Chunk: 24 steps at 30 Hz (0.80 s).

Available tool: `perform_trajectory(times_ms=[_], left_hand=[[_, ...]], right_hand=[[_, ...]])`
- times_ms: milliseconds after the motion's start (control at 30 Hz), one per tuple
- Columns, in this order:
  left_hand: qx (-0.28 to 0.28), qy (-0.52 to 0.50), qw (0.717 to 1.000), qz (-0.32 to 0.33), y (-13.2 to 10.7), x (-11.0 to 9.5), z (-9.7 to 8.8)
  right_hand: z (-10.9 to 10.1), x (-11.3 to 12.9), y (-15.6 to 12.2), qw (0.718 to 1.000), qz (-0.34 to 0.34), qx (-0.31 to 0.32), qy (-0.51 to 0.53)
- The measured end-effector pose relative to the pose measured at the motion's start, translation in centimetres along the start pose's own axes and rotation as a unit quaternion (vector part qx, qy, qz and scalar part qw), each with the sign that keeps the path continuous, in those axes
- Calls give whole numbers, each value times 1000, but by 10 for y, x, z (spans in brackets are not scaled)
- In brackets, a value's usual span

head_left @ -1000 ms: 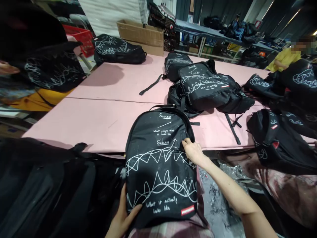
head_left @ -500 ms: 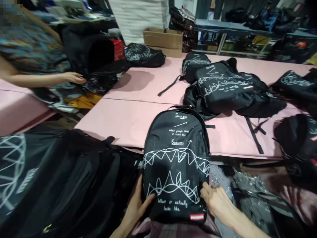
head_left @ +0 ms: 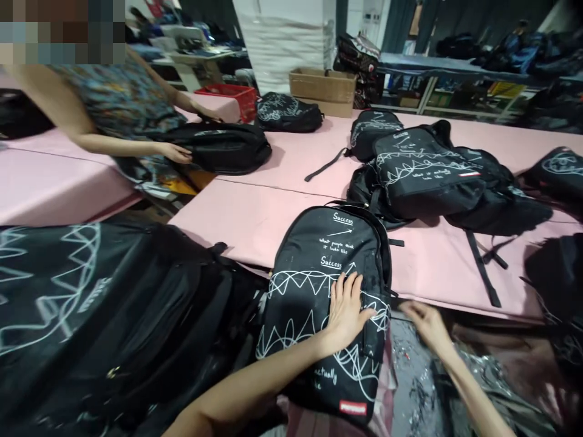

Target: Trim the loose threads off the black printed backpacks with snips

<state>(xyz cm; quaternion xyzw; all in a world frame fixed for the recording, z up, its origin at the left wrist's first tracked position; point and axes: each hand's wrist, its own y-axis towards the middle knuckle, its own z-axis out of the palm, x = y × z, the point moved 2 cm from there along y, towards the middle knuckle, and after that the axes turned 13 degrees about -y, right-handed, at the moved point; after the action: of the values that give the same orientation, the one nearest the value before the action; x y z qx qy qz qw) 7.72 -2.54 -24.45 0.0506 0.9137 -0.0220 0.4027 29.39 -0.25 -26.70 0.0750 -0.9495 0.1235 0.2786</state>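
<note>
A black backpack [head_left: 310, 255] with white scribbled lines, white lettering and a small red label stands tilted in front of me, its top resting against the pink table's edge. My left hand [head_left: 344, 315] lies on its front panel, palm down with fingers stretched out. Just off the bag's right side is my right hand [head_left: 426, 325], its fingers curled together. Whether anything sits between those fingertips I cannot make out. A carry loop shows at the top of the bag. Part of the lower lettering is covered by my left forearm.
Large black backpacks [head_left: 150, 309] fill the near left. More printed backpacks [head_left: 423, 176] are heaped across the pink table [head_left: 264, 212]. A co-worker [head_left: 118, 103] handles a black bag [head_left: 228, 145] at the far left. Clear plastic wrapping [head_left: 410, 358] lies below right; a cardboard box [head_left: 321, 85] stands behind.
My left hand has moved from the bag's lower left side onto its front. My right hand has left the lower right side and shifted up and outward. The co-worker's bag now lies flat.
</note>
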Motion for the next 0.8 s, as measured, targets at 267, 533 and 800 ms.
perform_trajectory(times_ms=[267,533,800], left_hand=[[132,88,983,-91,-1,5,-21],[21,34,997,59,-18,3,-30],[-103,62,946,300,-62,-27,-60]], right_hand=[[-2,-21,105,955,96,-188,-209],[32,79,19,914,-351,-121,-160],[45,104,21,957,-268,-71,-81]])
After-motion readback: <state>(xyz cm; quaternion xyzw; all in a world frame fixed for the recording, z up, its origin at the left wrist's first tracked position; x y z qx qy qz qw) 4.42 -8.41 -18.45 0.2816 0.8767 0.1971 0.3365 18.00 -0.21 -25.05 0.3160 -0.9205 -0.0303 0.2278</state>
